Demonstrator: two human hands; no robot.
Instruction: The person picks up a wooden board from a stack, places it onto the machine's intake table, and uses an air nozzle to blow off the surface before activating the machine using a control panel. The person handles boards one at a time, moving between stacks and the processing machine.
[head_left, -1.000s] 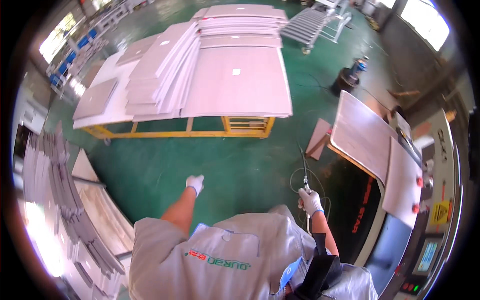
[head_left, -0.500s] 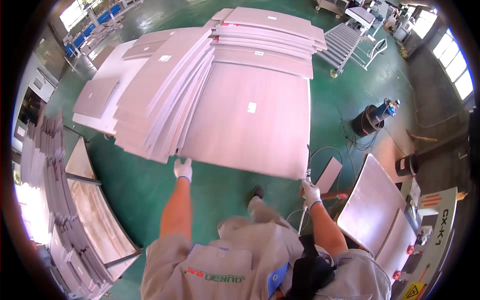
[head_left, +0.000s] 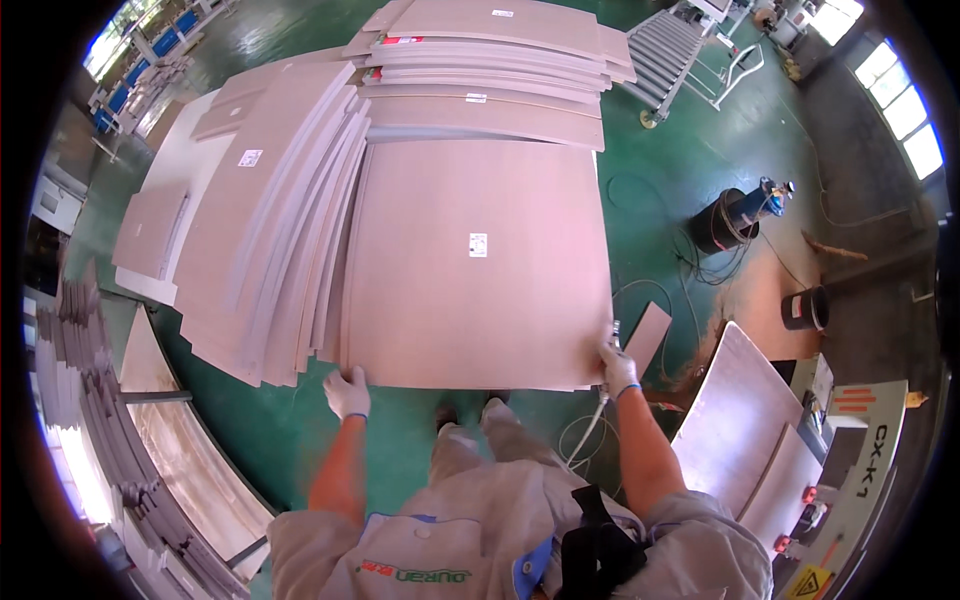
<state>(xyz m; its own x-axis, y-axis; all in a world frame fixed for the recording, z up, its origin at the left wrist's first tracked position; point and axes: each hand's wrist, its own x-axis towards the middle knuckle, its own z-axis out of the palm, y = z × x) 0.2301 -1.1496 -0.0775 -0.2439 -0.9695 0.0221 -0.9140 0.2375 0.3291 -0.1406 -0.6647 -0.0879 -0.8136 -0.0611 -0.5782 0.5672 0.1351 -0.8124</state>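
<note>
A large pinkish-brown flat panel [head_left: 478, 300] with a small white label lies on top of a pile in front of me. At its near left corner is my gloved left hand [head_left: 347, 393], its fingers closed at the edge. My gloved right hand [head_left: 619, 369] is at the near right corner, wrapped round a slim metal air gun [head_left: 615, 333]. A pale hose [head_left: 588, 438] runs down from that hand. The fingertips of the right hand are partly hidden, and whether they also press on the panel I cannot tell.
Fanned stacks of similar panels [head_left: 255, 215] lie to the left, with more panels [head_left: 490, 70] behind. A roller conveyor [head_left: 665, 55] stands at the far right. Also on the right are a black bucket [head_left: 722, 222], loose hoses, a slanted board [head_left: 738, 420] and a machine [head_left: 862, 470].
I have stepped closer to the pile, and both my shoes now show below the panel's near edge. Both hands stay at the near corners, the right one still with the air gun.
</note>
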